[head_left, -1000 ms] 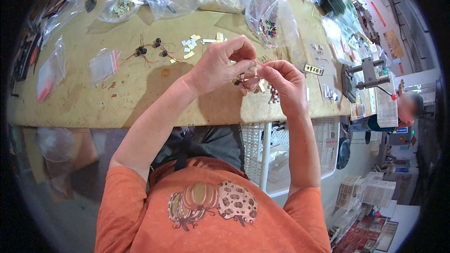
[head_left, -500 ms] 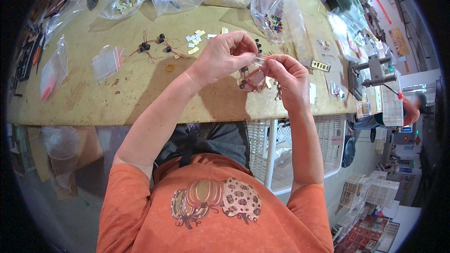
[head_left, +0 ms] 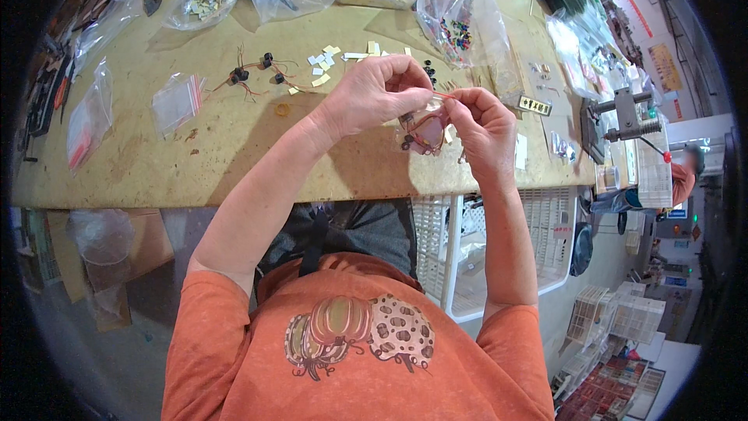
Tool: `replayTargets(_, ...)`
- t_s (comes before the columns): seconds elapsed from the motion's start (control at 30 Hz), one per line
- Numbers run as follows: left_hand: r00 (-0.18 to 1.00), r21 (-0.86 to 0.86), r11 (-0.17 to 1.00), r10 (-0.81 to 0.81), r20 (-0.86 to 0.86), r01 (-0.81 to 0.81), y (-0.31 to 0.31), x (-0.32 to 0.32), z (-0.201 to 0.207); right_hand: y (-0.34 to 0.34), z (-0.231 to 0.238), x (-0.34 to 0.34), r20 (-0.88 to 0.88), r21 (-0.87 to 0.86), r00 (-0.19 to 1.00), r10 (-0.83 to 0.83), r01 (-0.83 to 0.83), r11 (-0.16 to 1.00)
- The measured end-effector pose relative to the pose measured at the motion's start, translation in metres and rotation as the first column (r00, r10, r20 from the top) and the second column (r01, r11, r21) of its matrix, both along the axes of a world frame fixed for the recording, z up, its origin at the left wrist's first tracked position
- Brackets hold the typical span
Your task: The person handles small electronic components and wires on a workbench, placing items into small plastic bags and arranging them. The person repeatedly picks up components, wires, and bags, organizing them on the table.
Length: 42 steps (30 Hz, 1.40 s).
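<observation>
Left hand (head_left: 372, 95) and right hand (head_left: 485, 131): fingertips pinching opposite ends of a bag's (head_left: 442, 97) red-striped mouth | Bag: between and below fingertips | Wired parts (head_left: 423, 141): bagged, below fingertips | Black parts (head_left: 430, 72): just beyond fingers | Tabs (head_left: 321, 79): left of fingers | Beads (head_left: 456, 31): farther beyond

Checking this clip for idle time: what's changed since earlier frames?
The right hand moved slightly up and rightward in the picture, partly from a shift of the whole view. Small black round parts beyond the left hand now show. Nothing visibly taken or let go: both hands still pinch the clear plastic bag with a red strip. Black parts with reddish wires lie unmoved.
</observation>
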<state>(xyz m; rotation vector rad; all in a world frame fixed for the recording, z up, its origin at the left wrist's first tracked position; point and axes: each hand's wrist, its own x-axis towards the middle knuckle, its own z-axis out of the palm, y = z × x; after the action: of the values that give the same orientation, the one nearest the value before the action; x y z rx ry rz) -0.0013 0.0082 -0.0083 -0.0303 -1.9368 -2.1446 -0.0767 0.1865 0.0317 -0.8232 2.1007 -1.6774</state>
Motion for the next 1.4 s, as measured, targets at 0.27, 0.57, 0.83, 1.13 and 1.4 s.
replayTargets(0.27,0.996,-0.220,0.972,0.078,-0.043,-0.085,0.004,0.005,0.000,-0.010,-0.014,0.008,-0.183,0.058,0.983,-0.007,0.018,0.998)
replayTargets(0.57,0.996,-0.331,0.942,0.031,-0.079,-0.056,0.007,0.006,0.000,0.002,-0.017,0.006,0.018,0.032,0.999,0.028,-0.028,0.999)
replayTargets(0.83,0.997,-0.582,0.813,-0.061,-0.056,0.018,0.016,0.010,0.010,0.022,-0.033,0.017,0.038,0.000,0.999,0.037,-0.037,0.999)
replayTargets(1.13,0.967,-0.526,0.819,-0.253,0.029,0.230,0.035,0.007,0.005,0.090,-0.026,0.024,0.305,-0.043,0.952,-0.026,0.041,0.998)
replayTargets(1.4,0.990,-0.323,0.939,-0.091,0.105,0.120,0.010,0.009,0.001,0.189,-0.051,-0.079,0.296,-0.304,0.863,-0.410,0.492,0.816)
